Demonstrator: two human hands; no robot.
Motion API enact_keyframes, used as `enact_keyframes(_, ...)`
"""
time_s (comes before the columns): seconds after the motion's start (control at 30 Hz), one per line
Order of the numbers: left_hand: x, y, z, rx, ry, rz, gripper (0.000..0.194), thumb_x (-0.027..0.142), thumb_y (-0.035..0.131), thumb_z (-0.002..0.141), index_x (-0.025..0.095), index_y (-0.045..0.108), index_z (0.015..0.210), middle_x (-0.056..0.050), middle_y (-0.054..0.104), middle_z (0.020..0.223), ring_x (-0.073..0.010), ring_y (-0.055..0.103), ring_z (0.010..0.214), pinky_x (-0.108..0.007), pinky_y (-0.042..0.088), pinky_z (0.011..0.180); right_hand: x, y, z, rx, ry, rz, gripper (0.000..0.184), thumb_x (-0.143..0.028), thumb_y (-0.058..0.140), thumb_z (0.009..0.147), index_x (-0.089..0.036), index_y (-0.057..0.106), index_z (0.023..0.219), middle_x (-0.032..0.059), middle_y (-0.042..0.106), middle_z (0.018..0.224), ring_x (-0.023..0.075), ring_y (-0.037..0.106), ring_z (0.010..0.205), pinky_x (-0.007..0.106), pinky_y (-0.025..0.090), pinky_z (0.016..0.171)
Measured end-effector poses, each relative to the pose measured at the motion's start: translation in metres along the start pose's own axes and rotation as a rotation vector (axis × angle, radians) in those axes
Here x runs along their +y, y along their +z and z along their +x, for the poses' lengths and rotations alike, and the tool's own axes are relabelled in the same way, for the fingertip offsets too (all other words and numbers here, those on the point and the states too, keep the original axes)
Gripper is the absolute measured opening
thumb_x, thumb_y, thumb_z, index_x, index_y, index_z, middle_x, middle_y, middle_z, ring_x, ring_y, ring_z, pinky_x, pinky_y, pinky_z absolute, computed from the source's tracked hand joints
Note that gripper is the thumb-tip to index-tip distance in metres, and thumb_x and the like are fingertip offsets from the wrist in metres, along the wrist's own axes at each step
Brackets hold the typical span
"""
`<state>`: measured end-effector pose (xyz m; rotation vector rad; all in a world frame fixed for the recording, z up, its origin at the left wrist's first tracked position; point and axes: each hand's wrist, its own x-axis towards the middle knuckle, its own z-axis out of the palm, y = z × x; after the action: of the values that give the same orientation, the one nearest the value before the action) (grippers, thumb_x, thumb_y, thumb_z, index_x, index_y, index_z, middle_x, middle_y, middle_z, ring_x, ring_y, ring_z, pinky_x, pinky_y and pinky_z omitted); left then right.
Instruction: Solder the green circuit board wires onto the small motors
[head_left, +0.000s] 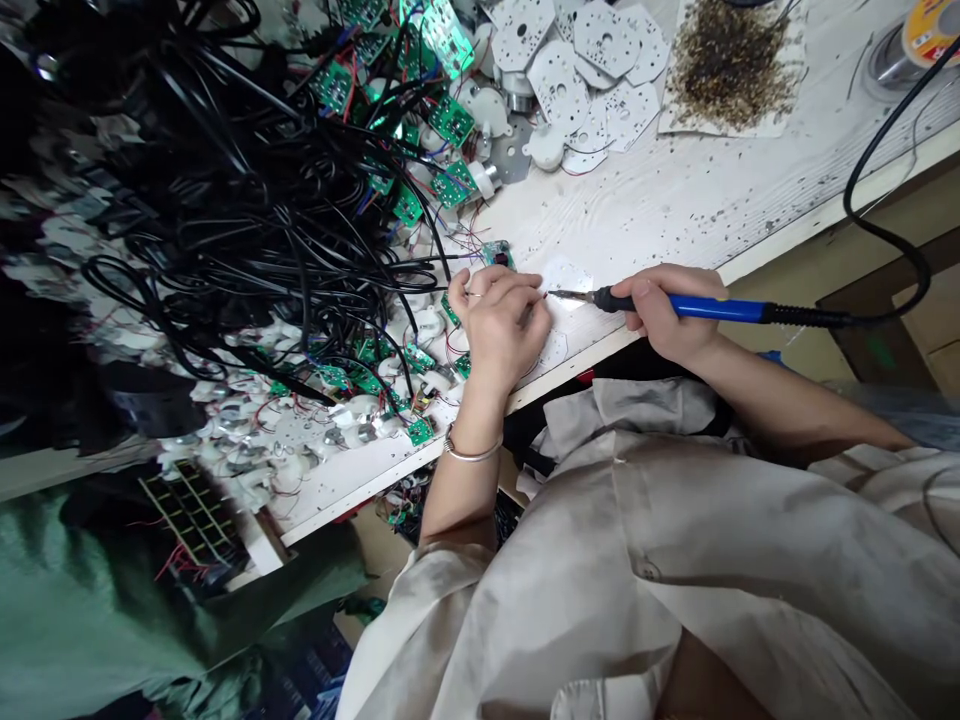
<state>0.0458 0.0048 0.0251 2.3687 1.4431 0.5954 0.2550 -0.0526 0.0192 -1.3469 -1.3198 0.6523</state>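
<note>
My right hand (pixel 664 312) is closed round a blue-handled soldering iron (pixel 697 308); its metal tip points left, almost touching my left fingers. My left hand (pixel 499 325) rests on the white bench (pixel 675 200) with fingers curled, pinching a thin red wire beside a white round part (pixel 564 276). A ring and a silver bracelet show on that hand and wrist. What else lies under the left palm is hidden.
A big tangle of black cables (pixel 225 190) with green circuit boards (pixel 450 120) fills the left of the bench. White perforated discs (pixel 585 60) and a brown-speckled sponge pad (pixel 731 65) lie at the back. A solder spool (pixel 919 40) sits far right. The iron's black cord (pixel 885 230) loops over the bench edge.
</note>
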Motion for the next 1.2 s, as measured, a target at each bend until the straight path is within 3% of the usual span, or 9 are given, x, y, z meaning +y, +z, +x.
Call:
enact_keyframes(0.33, -0.002, 0.001, 0.0, -0.015, -0.008, -0.025, 0.011, 0.024, 0.063, 0.089, 0.025, 0.065, 0.078, 0.003, 0.078, 0.104, -0.0246, 0.065, 0.112, -0.058, 0.02, 0.123, -0.001, -0.001, 0.001, -0.031, -0.004, -0.001, 0.042, -0.054, 0.049, 0.1, -0.026, 0.073, 0.079, -0.0031, 0.061, 0.052, 0.0135, 0.064, 0.053, 0.031, 0.056, 0.058)
enact_keyframes(0.53, -0.003, 0.002, 0.0, 0.001, 0.011, -0.037, 0.01, 0.024, 0.063, 0.088, 0.025, 0.066, 0.079, 0.003, 0.077, 0.103, -0.0248, 0.065, 0.113, -0.06, 0.02, 0.123, 0.006, 0.001, -0.001, 0.058, 0.035, 0.062, 0.04, -0.054, 0.05, 0.1, -0.028, 0.073, 0.081, -0.0053, 0.057, 0.048, 0.0113, 0.056, 0.044, 0.029, 0.053, 0.051)
enact_keyframes(0.73, -0.003, 0.0, 0.0, -0.008, 0.012, -0.036, 0.011, 0.025, 0.063, 0.089, 0.026, 0.066, 0.079, 0.003, 0.077, 0.103, -0.0239, 0.065, 0.113, -0.059, 0.02, 0.125, 0.006, 0.001, -0.004, 0.07, 0.031, 0.065, 0.037, -0.052, 0.05, 0.101, -0.028, 0.073, 0.086, -0.0053, 0.06, 0.051, 0.0117, 0.059, 0.047, 0.029, 0.054, 0.054)
enact_keyframes(0.83, -0.003, 0.0, 0.0, -0.009, 0.016, -0.032, 0.011, 0.025, 0.063, 0.088, 0.026, 0.066, 0.078, 0.003, 0.078, 0.103, -0.0239, 0.066, 0.111, -0.06, 0.02, 0.124, 0.003, 0.002, -0.001, -0.01, -0.039, 0.019, 0.03, -0.049, 0.051, 0.101, -0.028, 0.072, 0.102, -0.0024, 0.072, 0.069, 0.0136, 0.068, 0.061, 0.03, 0.06, 0.064)
enact_keyframes(0.97, -0.002, 0.002, 0.0, 0.01, 0.017, -0.032, 0.011, 0.026, 0.063, 0.088, 0.027, 0.067, 0.077, 0.003, 0.078, 0.102, -0.0232, 0.066, 0.111, -0.058, 0.02, 0.124, 0.003, 0.007, 0.006, -0.282, -0.251, -0.147, 0.033, -0.046, 0.05, 0.101, -0.025, 0.066, 0.121, 0.0051, 0.078, 0.109, 0.0203, 0.074, 0.103, 0.037, 0.062, 0.092)
enact_keyframes(1.07, -0.003, 0.002, -0.001, 0.026, 0.009, -0.048, 0.012, 0.029, 0.062, 0.091, 0.027, 0.069, 0.081, 0.002, 0.079, 0.1, -0.0225, 0.067, 0.109, -0.056, 0.021, 0.123, 0.004, 0.009, 0.01, -0.398, -0.305, -0.256, 0.034, -0.041, 0.046, 0.102, -0.022, 0.063, 0.125, 0.0076, 0.076, 0.117, 0.0215, 0.072, 0.109, 0.037, 0.062, 0.093)
enact_keyframes(1.2, -0.004, 0.002, -0.001, 0.038, 0.042, -0.091, 0.012, 0.031, 0.062, 0.093, 0.028, 0.069, 0.084, 0.001, 0.078, 0.103, -0.0213, 0.068, 0.11, -0.053, 0.025, 0.121, 0.004, 0.01, 0.01, -0.408, -0.267, -0.308, 0.034, -0.038, 0.046, 0.102, -0.021, 0.062, 0.126, 0.0089, 0.075, 0.117, 0.0214, 0.073, 0.108, 0.036, 0.062, 0.093)
